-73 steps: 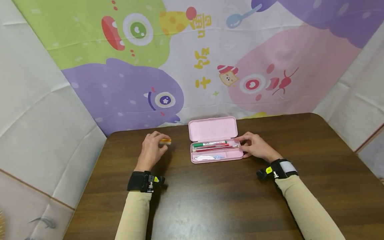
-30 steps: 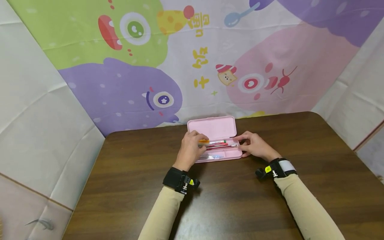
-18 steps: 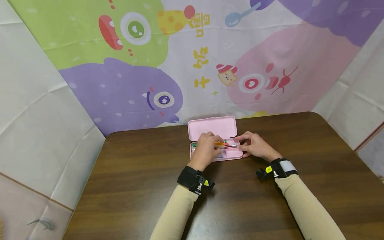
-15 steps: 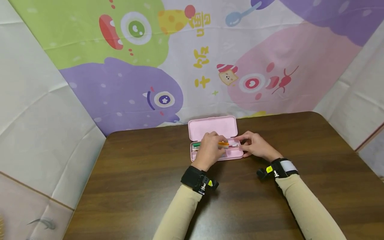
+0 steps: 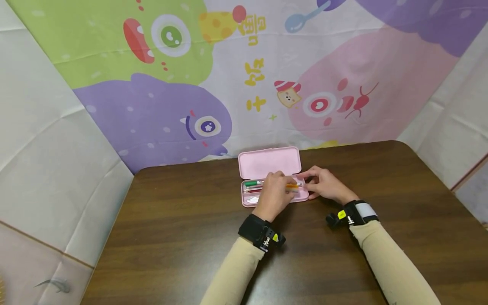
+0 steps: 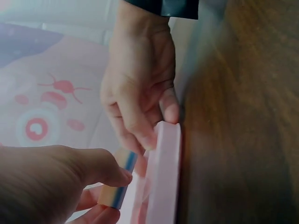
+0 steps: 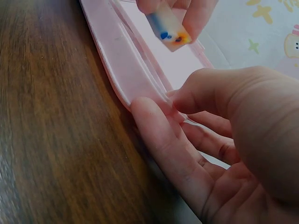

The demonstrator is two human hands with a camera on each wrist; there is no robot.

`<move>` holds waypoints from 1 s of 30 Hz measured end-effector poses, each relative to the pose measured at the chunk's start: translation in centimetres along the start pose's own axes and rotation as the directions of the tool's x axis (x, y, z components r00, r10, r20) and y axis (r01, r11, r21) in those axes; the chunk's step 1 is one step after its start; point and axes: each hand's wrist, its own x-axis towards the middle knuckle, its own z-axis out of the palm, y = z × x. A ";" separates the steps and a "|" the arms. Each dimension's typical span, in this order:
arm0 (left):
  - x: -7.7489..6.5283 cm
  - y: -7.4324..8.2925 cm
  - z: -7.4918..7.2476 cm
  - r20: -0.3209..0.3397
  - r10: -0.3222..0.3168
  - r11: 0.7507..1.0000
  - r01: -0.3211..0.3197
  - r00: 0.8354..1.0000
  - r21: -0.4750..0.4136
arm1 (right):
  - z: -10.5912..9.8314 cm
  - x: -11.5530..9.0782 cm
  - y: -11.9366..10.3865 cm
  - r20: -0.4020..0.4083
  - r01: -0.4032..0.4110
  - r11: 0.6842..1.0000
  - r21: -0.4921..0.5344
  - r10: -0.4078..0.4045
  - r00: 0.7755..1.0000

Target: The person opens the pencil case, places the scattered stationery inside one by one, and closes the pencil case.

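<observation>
My left hand [image 5: 273, 194] pinches a small block-shaped eraser [image 6: 112, 195], orange with blue and white bands, between thumb and fingers. It is over the right part of an open pink pencil case [image 5: 270, 163]. In the right wrist view, the eraser [image 7: 169, 29] appears above the case's rim, its end showing printed colours. My right hand [image 5: 325, 186] grips the case's right end, thumb on the rim and a finger along the outer side. Inside the case lie a green marker [image 5: 250, 183], red pencils [image 5: 251, 191] and a whitish item [image 5: 252, 200], partly covered by my left hand.
The case stands near the back edge of a brown wooden table [image 5: 183, 237], its lid raised toward the cartoon-printed cloth [image 5: 263, 127] behind. Pale cloth panels hang at both sides. Each wrist wears a black strap with a small camera.
My left hand has carried the eraser from the table left of the case rightward, over the case to its right part. The right hand has stayed at the case's end.
</observation>
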 end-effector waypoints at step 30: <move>-0.8 0.8 2.0 -0.126 0.134 0.985 -0.118 0.983 0.126 | 0.1 0.0 0.1 -0.014 0.014 1.000 -0.010 -0.014 1.000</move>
